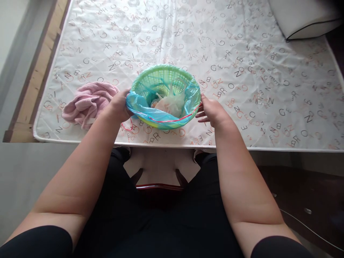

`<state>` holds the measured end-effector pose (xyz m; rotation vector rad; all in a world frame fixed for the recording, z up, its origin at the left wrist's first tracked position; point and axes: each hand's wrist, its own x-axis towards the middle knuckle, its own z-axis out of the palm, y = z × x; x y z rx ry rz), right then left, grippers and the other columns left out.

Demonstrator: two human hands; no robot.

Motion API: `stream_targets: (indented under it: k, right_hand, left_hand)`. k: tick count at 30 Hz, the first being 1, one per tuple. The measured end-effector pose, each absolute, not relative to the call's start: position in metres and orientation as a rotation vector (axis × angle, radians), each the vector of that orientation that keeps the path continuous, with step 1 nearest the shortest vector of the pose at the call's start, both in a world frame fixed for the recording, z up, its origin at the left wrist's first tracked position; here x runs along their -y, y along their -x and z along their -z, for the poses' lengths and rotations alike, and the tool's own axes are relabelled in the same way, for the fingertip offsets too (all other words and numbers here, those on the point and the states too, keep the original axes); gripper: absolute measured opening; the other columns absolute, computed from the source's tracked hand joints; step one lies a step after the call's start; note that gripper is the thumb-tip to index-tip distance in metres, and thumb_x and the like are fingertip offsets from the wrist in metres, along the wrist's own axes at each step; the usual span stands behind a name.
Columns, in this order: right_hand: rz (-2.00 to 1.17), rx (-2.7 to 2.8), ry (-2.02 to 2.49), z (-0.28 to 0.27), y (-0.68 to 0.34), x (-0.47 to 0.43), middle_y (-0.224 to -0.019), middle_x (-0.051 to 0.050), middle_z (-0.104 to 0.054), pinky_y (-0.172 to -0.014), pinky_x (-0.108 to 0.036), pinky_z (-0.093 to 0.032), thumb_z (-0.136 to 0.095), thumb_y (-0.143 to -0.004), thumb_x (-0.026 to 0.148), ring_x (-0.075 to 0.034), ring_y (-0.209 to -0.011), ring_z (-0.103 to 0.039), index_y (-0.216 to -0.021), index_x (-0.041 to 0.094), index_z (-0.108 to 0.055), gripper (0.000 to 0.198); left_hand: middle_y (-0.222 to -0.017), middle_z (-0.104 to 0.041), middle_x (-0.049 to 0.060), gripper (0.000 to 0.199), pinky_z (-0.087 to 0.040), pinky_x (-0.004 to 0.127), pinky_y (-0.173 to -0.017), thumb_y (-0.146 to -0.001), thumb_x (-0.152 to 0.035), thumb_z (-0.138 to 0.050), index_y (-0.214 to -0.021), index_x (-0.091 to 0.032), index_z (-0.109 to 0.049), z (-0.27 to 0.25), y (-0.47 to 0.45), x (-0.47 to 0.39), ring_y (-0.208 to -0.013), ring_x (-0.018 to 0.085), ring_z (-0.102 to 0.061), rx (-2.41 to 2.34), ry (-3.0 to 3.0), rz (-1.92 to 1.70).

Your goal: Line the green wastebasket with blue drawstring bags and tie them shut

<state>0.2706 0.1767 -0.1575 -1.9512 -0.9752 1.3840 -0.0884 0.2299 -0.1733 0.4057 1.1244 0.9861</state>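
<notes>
A green plastic waste basket [161, 73] with open-weave walls rests on the mattress close to its front edge. A thin blue bag [145, 111] lines it and folds over the rim, with a red drawstring [172, 120] running along the near side. Crumpled whitish plastic [170, 105] lies inside. My left hand [120, 105] grips the left rim, its fingertips mostly hidden behind the bag. On the opposite side, my right hand [211, 110] holds the basket with the thumb at the rim and the other fingers slightly apart against the wall.
A crumpled pink towel [90, 102] lies left of the basket, close to my left wrist. The mattress [268, 107] has a letter print. A white item with dark piping [309, 21] sits at the back right. Below the edge are a chair [158, 186] and my legs.
</notes>
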Motion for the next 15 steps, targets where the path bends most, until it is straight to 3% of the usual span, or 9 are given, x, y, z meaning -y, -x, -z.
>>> stream_targets:
  k: [4, 9, 15]
  right_hand:
    - [-1.481, 0.935, 1.87, 0.152, -0.263, -0.176, -0.093, -0.01, -0.078, -0.071, -0.041, -0.065, -0.074, -0.092, 0.065, -0.025, -0.08, -0.074, -0.086, 0.024, -0.067, 0.042]
    - [-1.549, 0.926, 1.767, 0.159, -0.26, -0.179, -0.087, -0.006, -0.076, -0.079, -0.047, -0.066, -0.082, -0.085, 0.036, -0.02, -0.072, -0.071, -0.086, 0.023, -0.067, 0.019]
    - [-1.365, 0.811, 1.659, 0.167, -0.254, -0.187, -0.081, 0.002, -0.067, -0.073, -0.032, -0.061, -0.075, -0.085, 0.039, -0.013, -0.069, -0.065, -0.091, 0.025, -0.057, 0.024]
  left_hand:
    - [-0.078, -0.076, 0.007, 0.006, -0.065, 0.031, -0.072, -0.096, -0.02, -0.066, -0.098, -0.018, -0.072, 0.169, 0.079, -0.227, -0.076, 0.023, -0.077, -1.1, -0.414, -1.008]
    - [-0.073, -0.073, 0.006, 0.019, -0.065, 0.032, -0.07, -0.092, -0.009, -0.057, -0.097, -0.019, -0.073, 0.164, 0.075, -0.227, -0.073, 0.023, -0.076, -1.147, -0.394, -1.066]
    - [-0.082, -0.078, 0.004, 0.038, -0.06, 0.024, -0.065, -0.08, 0.002, -0.058, -0.105, -0.019, -0.078, 0.158, 0.078, -0.224, -0.072, 0.018, -0.074, -1.121, -0.487, -1.126]
